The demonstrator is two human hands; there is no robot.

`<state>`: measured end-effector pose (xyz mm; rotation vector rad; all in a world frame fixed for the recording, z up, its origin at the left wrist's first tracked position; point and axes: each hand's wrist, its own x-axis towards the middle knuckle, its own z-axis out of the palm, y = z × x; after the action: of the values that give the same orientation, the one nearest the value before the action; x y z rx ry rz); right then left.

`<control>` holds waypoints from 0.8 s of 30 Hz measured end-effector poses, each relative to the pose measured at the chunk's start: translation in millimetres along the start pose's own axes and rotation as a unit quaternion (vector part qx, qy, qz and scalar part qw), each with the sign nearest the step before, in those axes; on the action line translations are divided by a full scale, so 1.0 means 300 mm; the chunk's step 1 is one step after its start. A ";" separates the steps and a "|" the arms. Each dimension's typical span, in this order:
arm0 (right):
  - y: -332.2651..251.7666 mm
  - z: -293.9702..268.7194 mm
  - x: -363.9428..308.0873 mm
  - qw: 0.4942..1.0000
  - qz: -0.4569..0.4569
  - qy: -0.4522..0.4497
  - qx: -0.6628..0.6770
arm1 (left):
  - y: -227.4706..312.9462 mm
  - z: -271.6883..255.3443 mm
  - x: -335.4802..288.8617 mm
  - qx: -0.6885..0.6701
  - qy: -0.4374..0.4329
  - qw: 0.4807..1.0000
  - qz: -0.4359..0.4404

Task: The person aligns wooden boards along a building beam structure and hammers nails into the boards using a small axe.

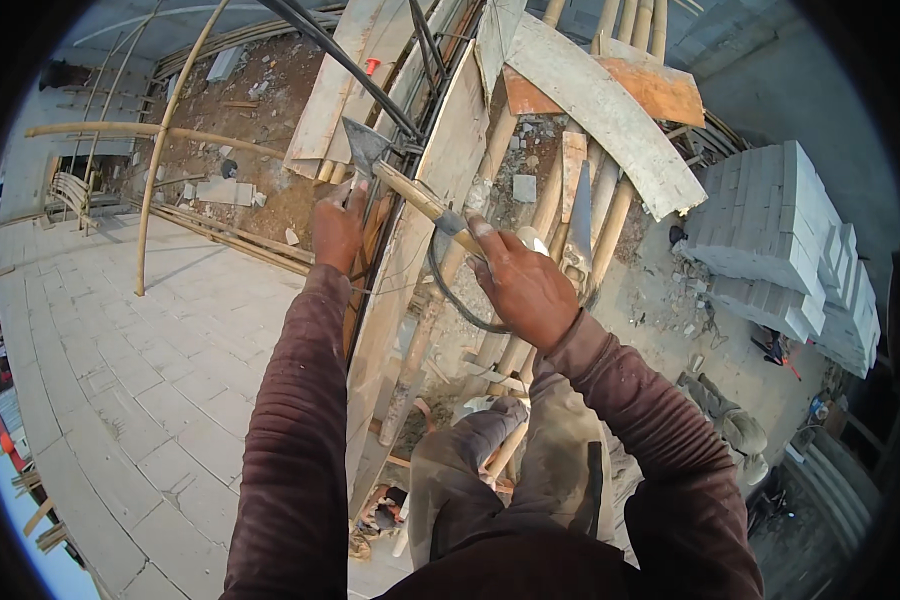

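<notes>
My right hand (532, 285) is wrapped around the wooden handle of a hatchet (410, 192), with a grey band near my grip. Its flared grey blade (367, 146) points to the far left, over a narrow channel of steel bars (410, 125) between formwork boards. My left hand (338, 228) is closed beside the channel, just below the blade. Its fingertips are pressed together, and what they hold, if anything, I cannot make out. A light wooden board (450, 150) runs lengthwise beneath the hatchet. Looping below my right hand is a dark cable or hose (458, 305).
A block wall (120, 370) spreads out on the left, with bamboo poles (156, 190) beyond. Under me are bamboo scaffold poles (548, 205), a handsaw (581, 215) and loose planks (610, 110). Pale blocks (755, 215) are stacked lower down at right.
</notes>
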<state>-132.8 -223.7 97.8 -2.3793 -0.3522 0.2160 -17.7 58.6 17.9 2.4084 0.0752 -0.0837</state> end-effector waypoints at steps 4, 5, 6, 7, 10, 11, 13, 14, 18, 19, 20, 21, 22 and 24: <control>-0.001 -0.005 0.136 0.995 -0.029 -0.054 -0.076 | -0.030 0.005 0.006 0.052 -0.012 0.998 -0.019; -0.002 -0.002 0.144 0.994 -0.047 -0.045 -0.086 | -0.039 0.009 0.010 0.073 0.006 0.997 0.018; -0.003 0.002 0.149 0.995 -0.042 -0.044 -0.076 | -0.046 0.013 0.013 0.090 0.025 0.994 0.063; -0.003 0.008 0.151 0.996 -0.043 -0.035 -0.065 | -0.052 0.016 0.012 0.123 0.020 0.988 0.086; -0.009 0.025 0.169 0.997 -0.011 -0.048 -0.066 | -0.054 0.025 0.006 0.157 0.030 0.985 0.067; -0.011 0.025 0.178 0.992 0.029 -0.086 -0.083 | -0.052 0.025 0.004 0.102 0.040 0.991 0.076; -0.020 0.015 0.197 0.995 -0.013 -0.052 -0.085 | -0.046 0.027 0.001 -0.004 0.052 0.996 0.070; -0.026 0.007 0.201 0.993 -0.008 -0.069 -0.096 | -0.046 0.024 0.002 0.031 0.044 0.998 0.042; -0.046 -0.025 0.174 0.997 -0.053 -0.028 -0.049 | -0.049 0.010 0.013 0.241 0.031 0.953 0.182; -0.046 -0.026 0.165 0.998 -0.062 -0.008 -0.027 | -0.050 0.007 0.014 0.319 0.009 0.923 0.215; -0.044 -0.024 0.165 0.995 -0.094 0.040 -0.001 | -0.047 0.010 0.015 0.230 0.027 0.961 0.152; -0.040 -0.018 0.163 0.999 -0.041 -0.014 -0.023 | -0.046 0.010 0.012 0.143 0.029 0.988 0.048; -0.036 -0.009 0.171 0.998 -0.010 -0.041 -0.041 | -0.041 0.015 0.009 0.045 0.020 0.997 -0.053; -0.021 0.005 0.190 0.996 0.006 -0.049 -0.068 | -0.027 0.021 0.001 0.020 0.045 0.999 -0.018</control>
<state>-80.3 -200.6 97.7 -2.5117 -0.4102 0.3260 -18.4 60.4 7.7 2.4502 0.1595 0.0067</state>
